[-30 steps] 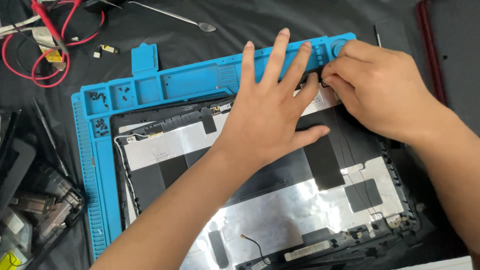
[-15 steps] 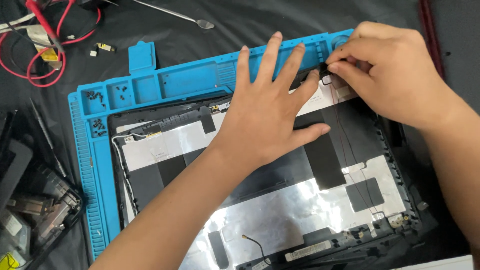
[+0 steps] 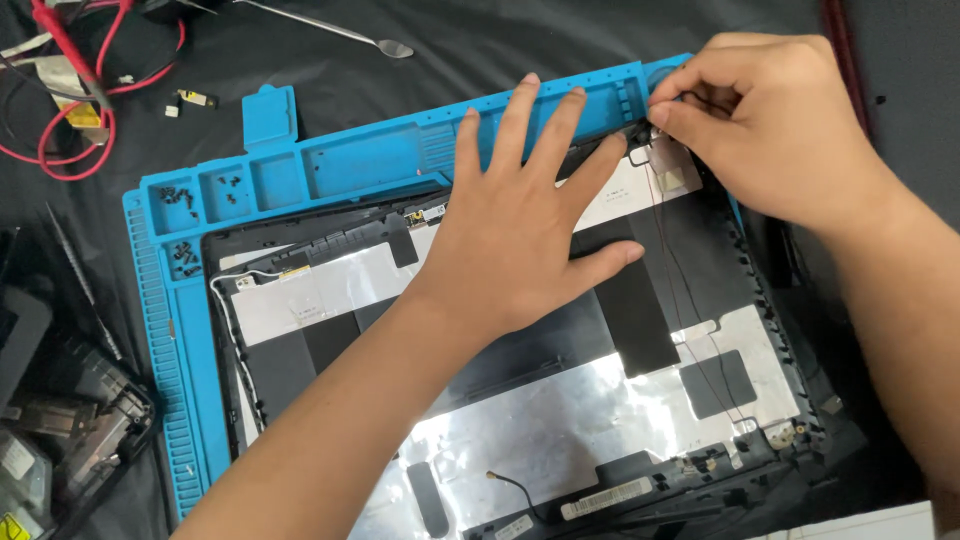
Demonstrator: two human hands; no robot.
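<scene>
1. Two hands over an opened laptop lid shell [image 3: 560,400], foil-lined inside facing up, lying on a blue work mat [image 3: 330,165] on the dark table [image 3: 480,50].
2. Left hand [image 3: 520,225]: forearm comes in from bottom-left, palm down, flat on the shell's upper middle. Fingers [image 3: 515,125] spread and straight, gripping nothing, just pressing. Fingertips reach the shell's top edge and the mat rim; thumb sticks out to the right over a black patch.
3. Right hand [image 3: 770,125]: arm comes in from the right edge, wrist bent, knuckles up. Fingers [image 3: 672,112] curled, thumb and forefinger pinched on a small black part with thin wire [image 3: 640,140] at the shell's top-right corner, just right of the left fingertips.
4. Thin red-black cable [image 3: 690,330] runs from the pinch point down the shell's right side.
5. Above the left fingertips, beyond the mat: metal spudger [image 3: 330,30]. Far left of them: red leads [image 3: 95,110], screws in mat tray pockets [image 3: 185,195].
</scene>
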